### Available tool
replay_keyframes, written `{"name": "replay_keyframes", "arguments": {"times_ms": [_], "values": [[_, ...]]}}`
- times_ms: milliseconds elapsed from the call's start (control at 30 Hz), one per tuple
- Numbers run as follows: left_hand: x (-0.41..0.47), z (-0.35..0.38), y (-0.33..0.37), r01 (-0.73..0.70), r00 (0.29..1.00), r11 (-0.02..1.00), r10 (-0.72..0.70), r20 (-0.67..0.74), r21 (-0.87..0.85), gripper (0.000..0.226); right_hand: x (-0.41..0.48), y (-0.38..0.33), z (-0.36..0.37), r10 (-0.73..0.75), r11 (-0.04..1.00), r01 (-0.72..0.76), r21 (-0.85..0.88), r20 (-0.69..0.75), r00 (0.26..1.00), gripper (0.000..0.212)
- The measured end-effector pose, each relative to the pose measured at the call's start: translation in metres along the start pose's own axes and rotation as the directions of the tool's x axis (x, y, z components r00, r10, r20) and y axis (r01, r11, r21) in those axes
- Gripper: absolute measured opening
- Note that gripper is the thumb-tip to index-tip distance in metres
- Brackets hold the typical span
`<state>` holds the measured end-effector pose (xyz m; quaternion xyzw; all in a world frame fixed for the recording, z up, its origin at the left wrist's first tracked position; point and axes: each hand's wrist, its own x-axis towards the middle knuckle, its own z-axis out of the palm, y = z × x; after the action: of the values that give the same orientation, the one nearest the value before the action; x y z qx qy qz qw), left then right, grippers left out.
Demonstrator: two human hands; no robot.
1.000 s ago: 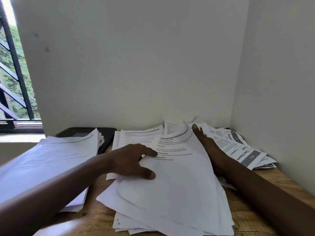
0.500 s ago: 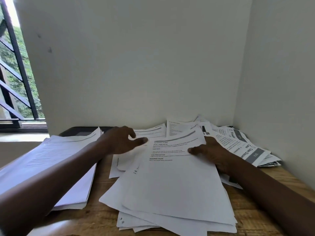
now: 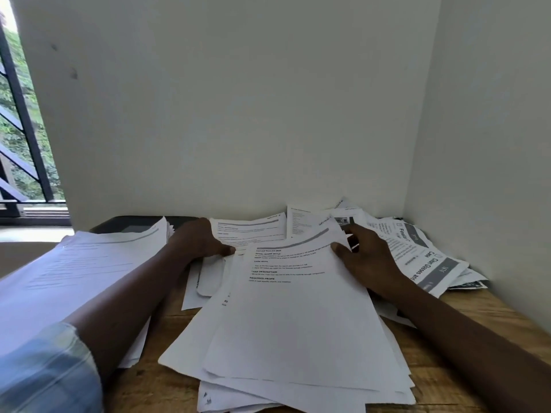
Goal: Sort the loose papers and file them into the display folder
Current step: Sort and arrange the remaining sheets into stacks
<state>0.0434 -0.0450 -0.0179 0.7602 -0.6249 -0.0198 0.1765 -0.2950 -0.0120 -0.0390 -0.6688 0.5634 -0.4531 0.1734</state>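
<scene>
Wooden desk (image 3: 140, 391), white-walled corner: a squared stack of white sheets (image 3: 83, 272) lies left, overlapping a dark flat item (image 3: 128, 225), possibly the display folder. The left hand (image 3: 199, 242) curls at the central heap of loose white papers (image 3: 292, 329), grip unclear; the right hand (image 3: 366, 257) pinches its top sheet. Sorting is unfinished; nothing is visibly filed.

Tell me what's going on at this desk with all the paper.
A person is sorting loose papers on a wooden table. The right hand grips the upper right edge of the top sheet of the middle pile, thumb on top; the left hand is at its upper left corner. A neater stack lies to the left, partly over a dark flat thing, and more printouts lie scattered in the right corner.
</scene>
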Motion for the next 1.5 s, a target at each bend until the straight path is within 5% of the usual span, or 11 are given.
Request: {"name": "replay_keyframes", "arguments": {"times_ms": [133,267,400,533,667,833,900,1000,1167,1333,1500], "values": [[0.010,0.008,-0.010,0.151,0.988,0.958,-0.155,0.000,-0.245,0.071,0.004,0.005,-0.005,-0.005,0.999,0.009,0.036,-0.096,0.995,0.020],[-0.004,0.002,0.002,0.081,0.972,0.936,-0.150,-0.180,-0.342,0.027,0.005,0.011,-0.003,-0.007,1.000,0.010,0.016,-0.160,0.987,0.005],[-0.019,-0.028,0.020,-0.130,0.747,0.860,-0.243,-0.619,-0.494,0.026,0.008,0.013,-0.002,0.029,0.997,-0.015,0.072,-0.190,0.981,0.005],[-0.028,-0.045,0.027,-0.320,0.605,0.658,-0.412,-0.681,-0.682,0.029,0.019,0.018,-0.003,0.173,0.957,-0.109,0.268,-0.227,0.958,0.008],[-0.024,-0.044,0.024,-0.302,0.622,0.504,-0.539,-0.568,-0.809,0.030,0.022,0.021,-0.009,0.258,0.905,-0.141,0.402,-0.252,0.933,0.013],[-0.022,-0.042,0.021,-0.247,0.695,0.541,-0.479,-0.536,-0.804,0.026,0.028,0.030,-0.016,0.371,0.830,-0.212,0.515,-0.228,0.900,0.013],[-0.014,-0.035,0.020,-0.229,0.811,0.524,-0.363,-0.459,-0.820,0.022,0.028,0.029,-0.018,0.369,0.830,-0.210,0.517,-0.228,0.901,0.010],[-0.016,-0.021,0.030,-0.020,0.999,0.250,-0.022,-0.026,-0.968,0.021,0.025,0.023,-0.019,0.348,0.846,-0.178,0.503,-0.267,0.899,0.020],[-0.044,-0.001,0.059,0.318,0.855,0.163,0.376,0.356,-0.934,0.046,0.023,0.022,-0.012,0.282,0.906,-0.182,0.381,-0.224,0.933,0.028],[-0.065,0.004,0.082,0.075,0.846,0.347,0.473,0.244,-0.935,0.036,0.025,0.027,-0.007,0.338,0.884,-0.267,0.383,-0.132,0.932,0.023],[-0.066,0.009,0.094,-0.056,0.940,0.406,0.330,0.089,-0.912,0.039,0.027,0.027,-0.017,0.385,0.793,-0.299,0.531,-0.058,0.921,0.082]]}}
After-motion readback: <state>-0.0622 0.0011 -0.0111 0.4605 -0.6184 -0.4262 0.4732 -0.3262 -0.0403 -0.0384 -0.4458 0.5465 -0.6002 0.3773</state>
